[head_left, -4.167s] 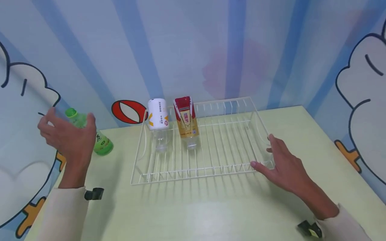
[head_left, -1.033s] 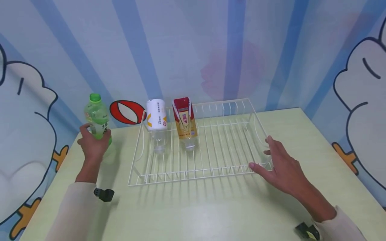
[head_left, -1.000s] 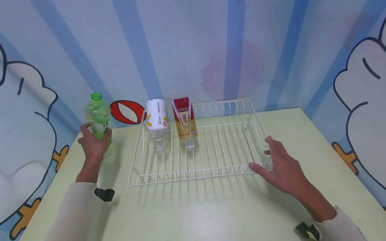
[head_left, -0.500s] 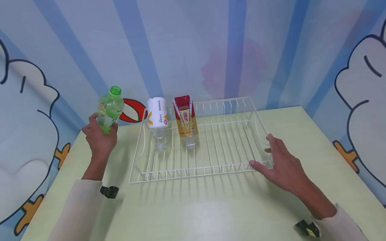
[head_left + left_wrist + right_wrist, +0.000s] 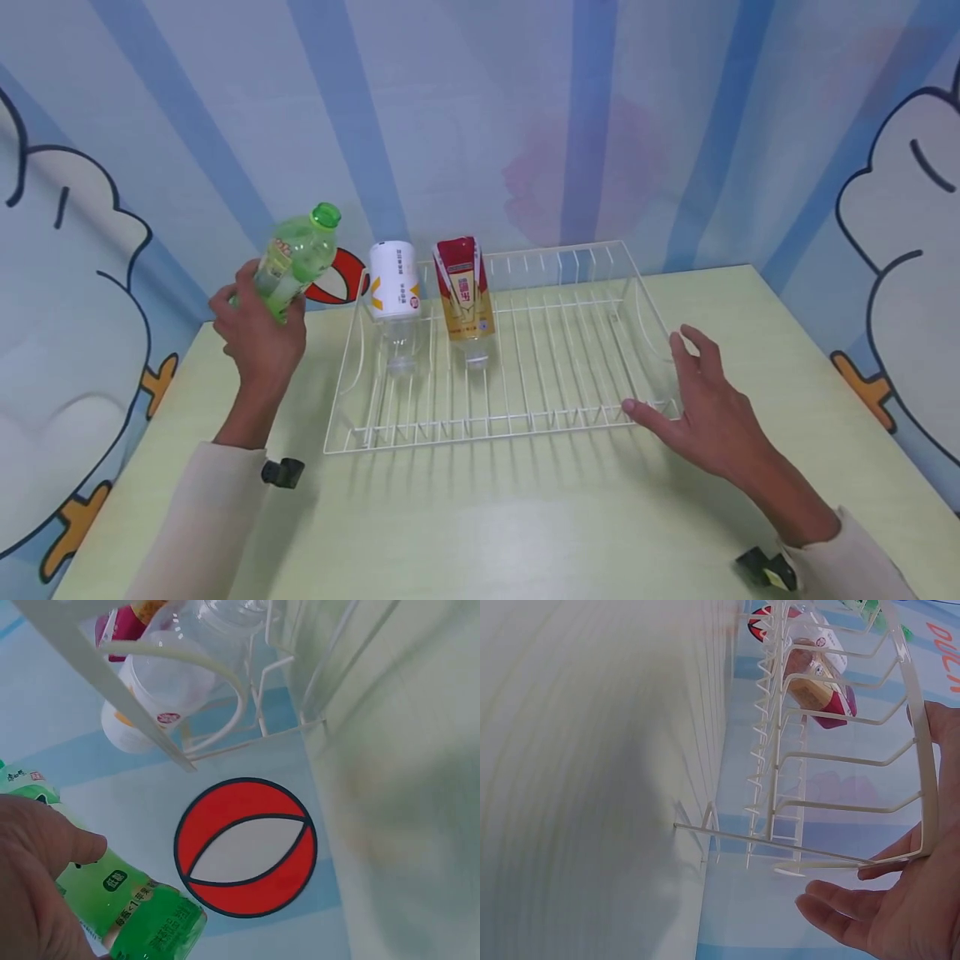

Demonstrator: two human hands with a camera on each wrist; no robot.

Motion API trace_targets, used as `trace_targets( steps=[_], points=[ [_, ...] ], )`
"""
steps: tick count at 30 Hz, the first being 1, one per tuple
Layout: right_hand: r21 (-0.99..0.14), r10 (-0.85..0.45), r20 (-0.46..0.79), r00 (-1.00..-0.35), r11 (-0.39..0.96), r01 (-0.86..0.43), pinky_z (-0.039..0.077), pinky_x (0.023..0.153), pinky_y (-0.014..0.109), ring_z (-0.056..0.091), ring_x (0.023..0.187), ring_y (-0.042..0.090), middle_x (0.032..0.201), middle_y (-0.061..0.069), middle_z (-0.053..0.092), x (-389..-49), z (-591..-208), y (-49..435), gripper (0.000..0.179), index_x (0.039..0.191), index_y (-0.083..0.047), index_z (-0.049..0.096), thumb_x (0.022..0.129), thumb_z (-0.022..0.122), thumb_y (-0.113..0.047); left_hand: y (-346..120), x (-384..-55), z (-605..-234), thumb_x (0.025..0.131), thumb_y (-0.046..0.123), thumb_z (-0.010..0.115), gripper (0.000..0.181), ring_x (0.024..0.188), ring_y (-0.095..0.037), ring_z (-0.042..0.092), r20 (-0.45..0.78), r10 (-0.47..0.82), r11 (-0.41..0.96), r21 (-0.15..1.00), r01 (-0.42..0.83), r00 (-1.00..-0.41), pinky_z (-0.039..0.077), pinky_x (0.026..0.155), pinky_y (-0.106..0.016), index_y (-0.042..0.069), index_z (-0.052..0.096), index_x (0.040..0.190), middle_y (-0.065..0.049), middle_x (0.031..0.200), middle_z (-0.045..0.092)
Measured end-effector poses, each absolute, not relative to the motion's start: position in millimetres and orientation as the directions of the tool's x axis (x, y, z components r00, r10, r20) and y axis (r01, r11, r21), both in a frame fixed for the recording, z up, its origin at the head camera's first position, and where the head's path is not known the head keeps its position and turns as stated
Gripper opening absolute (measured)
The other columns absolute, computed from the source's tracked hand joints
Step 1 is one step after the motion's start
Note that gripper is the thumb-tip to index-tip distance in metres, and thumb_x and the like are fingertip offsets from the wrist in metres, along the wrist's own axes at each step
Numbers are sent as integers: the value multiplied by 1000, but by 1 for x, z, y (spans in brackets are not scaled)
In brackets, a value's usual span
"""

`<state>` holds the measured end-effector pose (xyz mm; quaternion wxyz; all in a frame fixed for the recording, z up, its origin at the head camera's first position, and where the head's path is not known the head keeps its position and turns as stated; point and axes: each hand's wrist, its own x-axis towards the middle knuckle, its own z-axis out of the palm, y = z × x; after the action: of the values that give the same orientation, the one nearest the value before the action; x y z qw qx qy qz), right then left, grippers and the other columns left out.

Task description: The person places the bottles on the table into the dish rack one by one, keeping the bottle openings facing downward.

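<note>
My left hand (image 5: 258,333) grips a green plastic drink bottle (image 5: 302,250) round its lower half, held up left of the white wire rack (image 5: 480,438). The bottle leans with its green top to the right and away. In the left wrist view, the thumb lies across the bottle's label (image 5: 112,881). My right hand (image 5: 708,417) is spread at the rack's near right corner, thumb by the front rail and fingers along the right end. In the right wrist view, two of its fingertips (image 5: 832,900) stand apart from the wire.
Inside the rack's left half stand a white container (image 5: 393,279) with a clear lower part and a red-and-gold pack (image 5: 463,287) with a clear lower end. The pale table (image 5: 495,525) backs onto a printed blue wall (image 5: 465,108), with a red-and-white ball picture (image 5: 247,847).
My left hand has taken hold of the green bottle, lifted it from the table and carried it right, tilting it over. Some right-hand fingers have raised slightly; the rack stays put.
</note>
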<state>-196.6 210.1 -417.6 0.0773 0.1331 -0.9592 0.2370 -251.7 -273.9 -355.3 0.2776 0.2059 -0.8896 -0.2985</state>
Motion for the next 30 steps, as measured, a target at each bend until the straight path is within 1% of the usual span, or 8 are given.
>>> trace_targets(
  steps=[3,10,13,15,17,20,23,30],
  points=[
    [-427,-220,228,-949,853,-300,52,59,46,59,105,45,157,24,14,-197,-418,209,105,154,8,18,87,67,-56,-267,-249,-352,96,21,62,62,136,-44,26,423,-506,763,625,-162,-752,35,90,-74,25,35,152,-21,148,27],
    [-401,-222,289,-931,856,-328,52,72,58,57,107,48,153,27,22,-198,-418,207,103,152,9,23,85,71,-52,-250,-246,-345,95,18,65,61,136,-45,24,536,-427,831,551,-81,-728,35,87,-72,25,39,150,-22,146,27],
    [-391,-225,307,-924,856,-339,47,83,65,50,115,49,152,28,24,-199,-417,205,103,152,8,24,83,72,-52,-243,-245,-346,94,16,67,61,136,-45,25,594,-377,866,497,-44,-711,37,82,-71,25,41,148,-22,145,29],
    [-388,-230,318,-920,854,-347,40,91,68,45,121,50,152,28,25,-199,-416,204,103,152,6,25,82,73,-52,-238,-244,-346,93,15,68,61,136,-45,25,626,-341,887,462,-18,-701,38,80,-70,25,41,147,-22,145,30],
    [-385,-237,324,-916,851,-356,33,95,69,42,124,50,153,28,25,-200,-413,202,104,153,5,24,82,73,-53,-231,-243,-346,93,15,68,60,137,-45,25,654,-302,905,424,6,-693,38,80,-69,26,42,146,-22,145,30],
    [-378,-253,341,-905,845,-379,29,98,69,41,125,50,153,27,25,-201,-410,197,103,153,4,26,82,73,-53,-220,-240,-345,93,13,69,61,140,-46,22,689,-242,926,373,49,-683,36,85,-69,26,43,146,-22,146,30],
    [-360,-272,369,-889,840,-406,30,98,67,40,126,49,152,27,28,-203,-407,192,102,152,5,29,80,74,-52,-209,-238,-345,92,10,70,61,142,-47,21,729,-180,942,320,97,-660,34,88,-71,27,44,145,-23,145,31],
    [-338,-295,416,-860,828,-447,31,99,67,39,129,46,150,26,32,-206,-397,182,99,149,5,33,78,75,-49,-187,-232,-345,87,5,75,66,140,-47,25,807,-47,960,199,196,-588,35,87,-70,28,46,142,-22,141,34]
  ],
)
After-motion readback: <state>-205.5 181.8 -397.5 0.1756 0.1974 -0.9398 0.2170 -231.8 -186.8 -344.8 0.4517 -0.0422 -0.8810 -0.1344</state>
